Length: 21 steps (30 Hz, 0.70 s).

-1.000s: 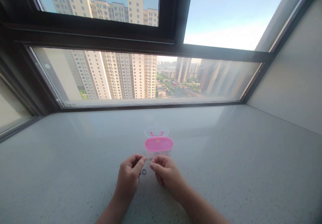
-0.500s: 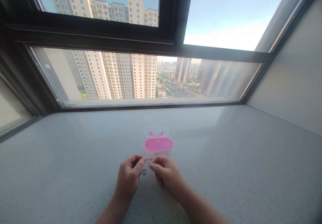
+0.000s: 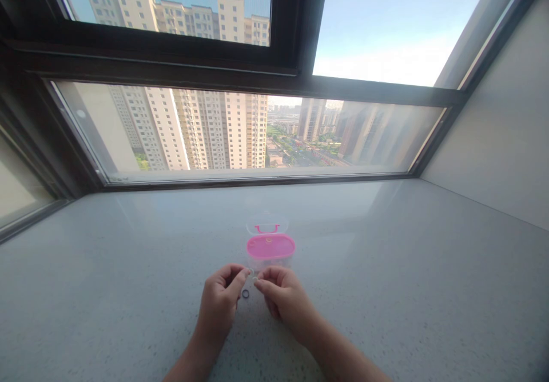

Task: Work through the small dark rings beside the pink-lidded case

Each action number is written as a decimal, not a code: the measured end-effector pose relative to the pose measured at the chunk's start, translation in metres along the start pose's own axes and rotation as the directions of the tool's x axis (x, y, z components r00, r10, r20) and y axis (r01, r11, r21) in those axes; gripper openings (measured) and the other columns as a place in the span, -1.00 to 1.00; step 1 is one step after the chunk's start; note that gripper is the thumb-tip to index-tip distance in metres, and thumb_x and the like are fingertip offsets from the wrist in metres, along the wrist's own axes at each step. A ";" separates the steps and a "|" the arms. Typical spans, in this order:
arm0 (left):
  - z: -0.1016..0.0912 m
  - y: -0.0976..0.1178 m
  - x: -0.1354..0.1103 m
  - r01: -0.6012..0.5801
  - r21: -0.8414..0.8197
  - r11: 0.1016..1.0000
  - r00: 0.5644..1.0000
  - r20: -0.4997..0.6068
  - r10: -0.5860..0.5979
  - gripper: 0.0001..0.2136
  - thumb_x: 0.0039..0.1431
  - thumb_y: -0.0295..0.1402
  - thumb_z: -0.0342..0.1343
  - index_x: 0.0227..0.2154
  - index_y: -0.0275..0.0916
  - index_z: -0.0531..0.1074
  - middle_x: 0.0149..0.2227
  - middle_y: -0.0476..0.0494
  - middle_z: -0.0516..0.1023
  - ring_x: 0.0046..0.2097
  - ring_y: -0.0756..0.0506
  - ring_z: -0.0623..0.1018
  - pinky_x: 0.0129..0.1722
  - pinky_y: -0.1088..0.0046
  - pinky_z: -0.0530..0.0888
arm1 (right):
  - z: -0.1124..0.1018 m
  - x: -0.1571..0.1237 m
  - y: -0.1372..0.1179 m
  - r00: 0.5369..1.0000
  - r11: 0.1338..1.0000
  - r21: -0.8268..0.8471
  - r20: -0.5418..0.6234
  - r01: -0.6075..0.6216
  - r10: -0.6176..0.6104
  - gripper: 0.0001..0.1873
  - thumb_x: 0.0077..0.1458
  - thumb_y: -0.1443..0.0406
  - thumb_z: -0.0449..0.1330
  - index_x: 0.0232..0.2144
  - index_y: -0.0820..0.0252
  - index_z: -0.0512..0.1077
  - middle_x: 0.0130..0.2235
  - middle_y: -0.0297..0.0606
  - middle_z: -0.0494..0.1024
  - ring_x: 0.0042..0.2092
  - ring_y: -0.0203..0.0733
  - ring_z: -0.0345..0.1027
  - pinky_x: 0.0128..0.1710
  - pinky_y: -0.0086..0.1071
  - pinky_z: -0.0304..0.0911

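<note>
My left hand [image 3: 223, 293] is closed in a pinch on a small pale loop [image 3: 251, 271], which looks like an elastic band. Facing it, my right hand [image 3: 283, 291] pinches another small pale loop [image 3: 255, 279] between thumb and forefinger. The two loops are very close; whether they touch is too small to tell. A dark ring-shaped band [image 3: 246, 294] lies on the surface between my hands. Just beyond my fingertips stands a clear plastic box with a pink inner tray [image 3: 274, 247], which has a small yellowish loop [image 3: 269, 240] on it.
Behind the pink tray lies the box's clear lid [image 3: 278, 219] with a pink handle [image 3: 267, 230]. All of it rests on a pale speckled windowsill [image 3: 128, 267]. Dark window frames [image 3: 193, 62] rise at the back, and a white wall [image 3: 497, 124] stands at the right.
The pale loops at my fingertips have shifted slightly and now show as two separate shapes. My hands, the dark band and the box are nearly where they were.
</note>
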<state>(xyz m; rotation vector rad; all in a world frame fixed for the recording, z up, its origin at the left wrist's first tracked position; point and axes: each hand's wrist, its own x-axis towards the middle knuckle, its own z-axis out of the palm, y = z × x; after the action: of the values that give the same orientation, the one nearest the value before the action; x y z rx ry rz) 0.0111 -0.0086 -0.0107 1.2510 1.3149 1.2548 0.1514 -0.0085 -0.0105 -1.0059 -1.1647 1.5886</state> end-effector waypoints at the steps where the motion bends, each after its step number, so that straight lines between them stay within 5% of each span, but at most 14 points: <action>1: 0.000 0.000 0.000 -0.004 0.003 1.000 1.000 0.000 0.004 -0.78 0.00 -0.22 0.13 -0.54 -0.31 0.44 -0.72 0.13 0.17 -0.64 0.10 0.14 -0.69 0.65 0.12 | 0.000 0.000 0.000 1.000 1.000 0.003 0.002 0.001 -0.001 -0.77 -0.09 0.19 0.20 -0.53 0.23 0.28 -0.78 -0.58 0.14 -0.75 -0.48 -0.12 -0.76 -0.55 -0.23; 21: 0.000 0.003 0.001 0.003 0.024 1.000 1.000 0.000 -0.003 -0.77 -0.01 -0.21 0.13 -0.55 -0.32 0.43 -0.72 0.12 0.17 -0.65 0.10 0.14 -0.70 0.66 0.11 | 0.000 0.001 -0.001 1.000 1.000 -0.008 -0.012 -0.001 0.001 -0.75 -0.12 0.18 0.22 -0.53 0.25 0.30 -0.78 -0.58 0.14 -0.76 -0.48 -0.11 -0.76 -0.55 -0.23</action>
<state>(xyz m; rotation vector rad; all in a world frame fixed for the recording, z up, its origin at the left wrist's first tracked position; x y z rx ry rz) 0.0114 -0.0074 -0.0081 1.2648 1.3350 1.2408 0.1511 -0.0071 -0.0095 -1.0202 -1.1631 1.5781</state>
